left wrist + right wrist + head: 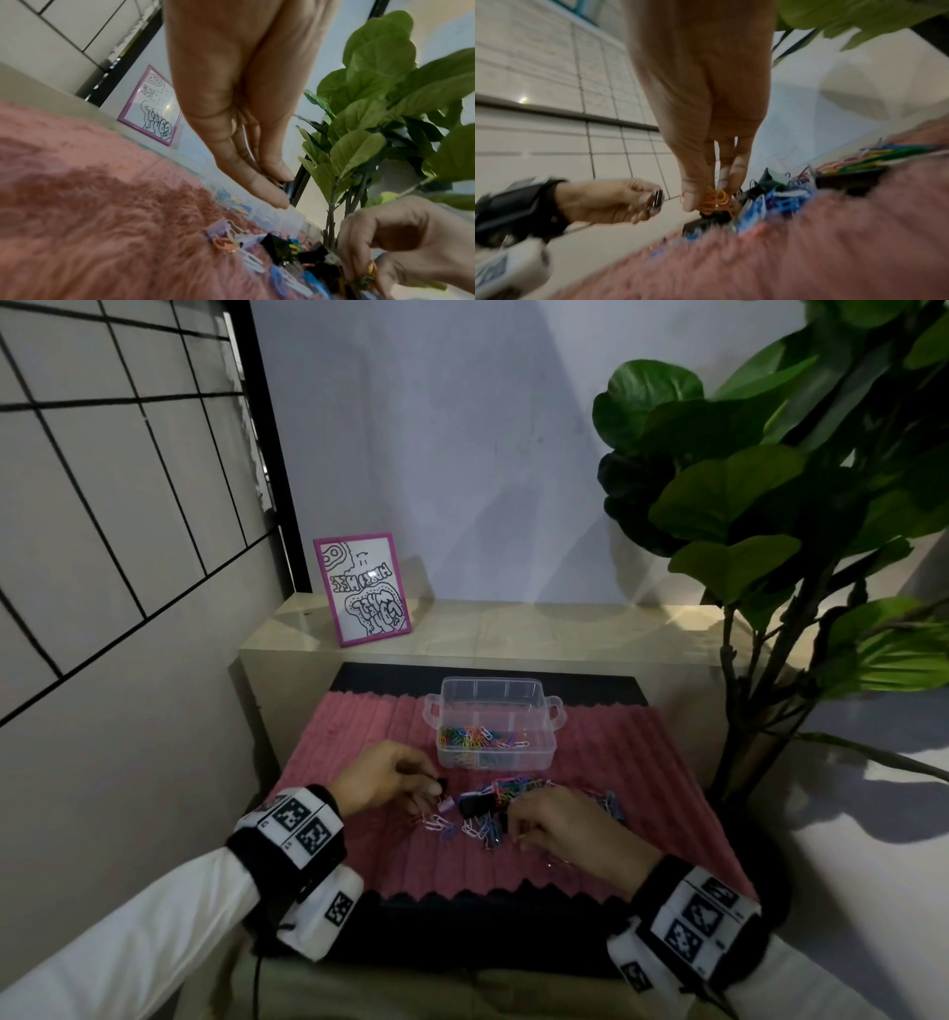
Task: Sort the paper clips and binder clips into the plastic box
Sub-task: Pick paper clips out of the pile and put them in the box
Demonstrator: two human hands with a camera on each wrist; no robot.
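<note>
A clear plastic box (495, 752) stands on the pink mat, with coloured paper clips (475, 738) in its front compartment. A mixed pile of paper clips and black binder clips (490, 806) lies in front of it. My left hand (431, 788) hovers left of the pile and pinches a small black binder clip (440, 784), seen also in the right wrist view as the binder clip (657, 200). My right hand (518, 834) is at the pile's right edge, its fingertips (689, 200) pinching a few orange and yellow paper clips (714, 200).
The fluffy pink mat (642, 788) covers a dark tray on a low beige stand. A pink-framed drawing (362, 590) leans on the ledge behind. A large leafy plant (770, 505) rises at the right; a tiled wall is on the left.
</note>
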